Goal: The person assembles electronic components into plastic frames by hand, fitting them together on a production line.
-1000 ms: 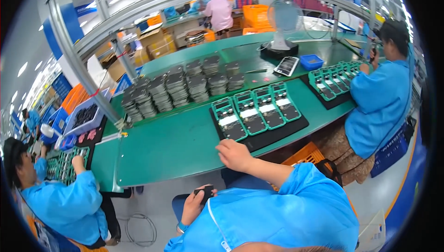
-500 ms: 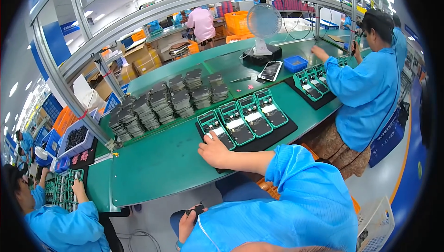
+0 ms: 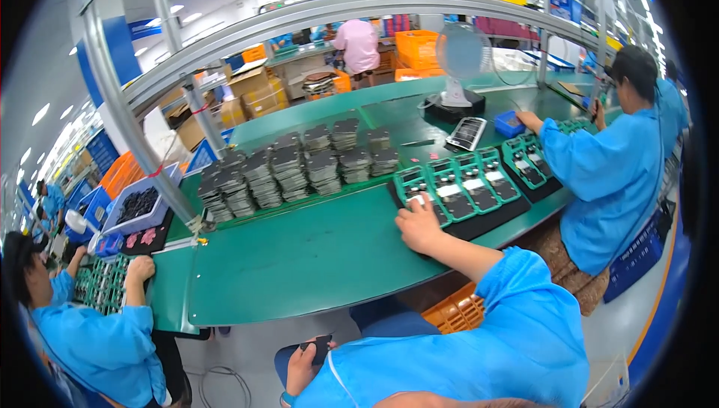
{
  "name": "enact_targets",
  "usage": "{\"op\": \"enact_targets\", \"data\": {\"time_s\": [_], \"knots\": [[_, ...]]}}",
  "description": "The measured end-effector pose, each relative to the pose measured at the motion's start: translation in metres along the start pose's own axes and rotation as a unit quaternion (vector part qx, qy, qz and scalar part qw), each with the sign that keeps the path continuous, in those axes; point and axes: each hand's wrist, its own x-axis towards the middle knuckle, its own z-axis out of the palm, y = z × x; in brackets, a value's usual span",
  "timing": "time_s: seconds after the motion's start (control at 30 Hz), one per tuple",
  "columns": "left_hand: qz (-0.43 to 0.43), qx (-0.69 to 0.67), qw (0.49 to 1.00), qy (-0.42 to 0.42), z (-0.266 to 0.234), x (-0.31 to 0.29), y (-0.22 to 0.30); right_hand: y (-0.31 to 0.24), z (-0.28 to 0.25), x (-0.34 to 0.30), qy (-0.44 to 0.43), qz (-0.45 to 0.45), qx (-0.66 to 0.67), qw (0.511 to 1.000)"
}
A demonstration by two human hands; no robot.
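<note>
– On the black mat, our right hand touched the end frame; couldn't tell its grip.
– Looked light, stiff; we'd have grabbed its rim. Our left hand clamped a black piece, knee-side.

The green bench bears stacked plates, black mats and a blue tray.

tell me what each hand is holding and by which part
Left hand: a black piece, by its left end as pictured. Right hand: at a green frame; whether it grips cannot be told.
</note>
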Motion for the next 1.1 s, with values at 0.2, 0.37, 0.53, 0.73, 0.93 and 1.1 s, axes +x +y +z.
{"op": "enact_targets", "data": {"time_s": [0.2,0.37,0.53,0.73,0.93,1.1], "knots": [[-0.001,-0.050,0.998,0.035,-0.092,0.049,-0.039,-0.022,0.013,-0.005,0.015,0.029,0.034,0.999],[-0.099,-0.342,0.934,-0.017,-0.152,0.088,-0.112,-0.088,-0.012,-0.010,0.126,-0.011,0.168,0.978],[-0.144,-0.338,0.929,-0.031,-0.176,0.106,-0.162,-0.144,-0.019,-0.012,0.194,-0.014,0.312,0.930],[-0.151,-0.323,0.934,-0.005,-0.163,0.107,-0.158,-0.150,-0.006,-0.017,0.209,0.047,0.382,0.899],[-0.149,-0.265,0.950,0.074,-0.162,0.101,-0.151,-0.152,-0.014,-0.018,0.186,0.031,0.376,0.907],[-0.133,-0.241,0.958,0.075,-0.159,0.102,-0.149,-0.151,-0.014,-0.019,0.196,0.026,0.359,0.912]]}}
